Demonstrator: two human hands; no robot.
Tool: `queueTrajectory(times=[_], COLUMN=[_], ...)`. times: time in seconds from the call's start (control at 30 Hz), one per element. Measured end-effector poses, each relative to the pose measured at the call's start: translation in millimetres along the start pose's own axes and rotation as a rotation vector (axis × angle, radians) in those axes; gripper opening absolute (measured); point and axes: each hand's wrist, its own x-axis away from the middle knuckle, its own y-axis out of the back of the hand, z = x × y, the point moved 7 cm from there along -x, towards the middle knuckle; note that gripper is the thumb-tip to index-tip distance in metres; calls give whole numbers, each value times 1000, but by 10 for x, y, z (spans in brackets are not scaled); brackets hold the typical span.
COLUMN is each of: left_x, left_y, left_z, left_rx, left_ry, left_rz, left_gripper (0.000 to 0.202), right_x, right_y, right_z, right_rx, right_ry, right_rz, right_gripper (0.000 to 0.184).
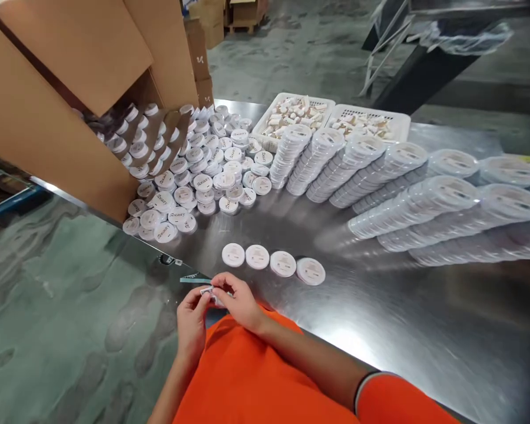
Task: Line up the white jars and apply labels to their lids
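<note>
Close to my body at the table's front edge, both hands meet around a small white printed label (207,290). My left hand (192,315) pinches it between thumb and fingers from the left. From the right, my right hand (238,300) also pinches it, fingers curled. A narrow pale teal strip (194,280) sticks out leftward by my fingertips; whether it joins the label I cannot tell. Just beyond my hands, several round white tubs (257,257) stand in a row, printed face up. Part of the label is covered by my fingers.
Left, a large cardboard box (66,118) lies tipped, spilling a pile of round white tubs (203,182) onto the metal table (380,330). Tall leaning stacks of clear-wrapped round tubs (424,206) stand right. White baskets (408,126) of small white pieces sit at the back.
</note>
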Motion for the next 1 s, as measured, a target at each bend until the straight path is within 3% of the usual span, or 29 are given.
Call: queueTrajectory(times=[0.2,0.37,0.5,0.7,0.87,1.0], left_x=[29,73,73,34,-6,-41], left_y=[-48,-183,-257,-342,-468,-575], left_z=[-152,-228,-174,-87,10,138], left_rx=[-216,-298,-343,-363,-343,-411], left_ry=[-143,-211,-178,-112,-39,7], left_rz=[14,64,72,108,182,229], left_gripper=[30,29,32,35,39,48], right_x=[40,23,17,35,88,156], right_y=[42,132,211,425,556,670], right_z=[9,-90,-130,-56,-124,-86], right_rx=[-22,-145,-125,60,167,238], right_ry=[-44,-118,-116,-14,2,99], right_rz=[-6,-2,20,-163,-228,-338], right_gripper=[24,37,36,21,15,16])
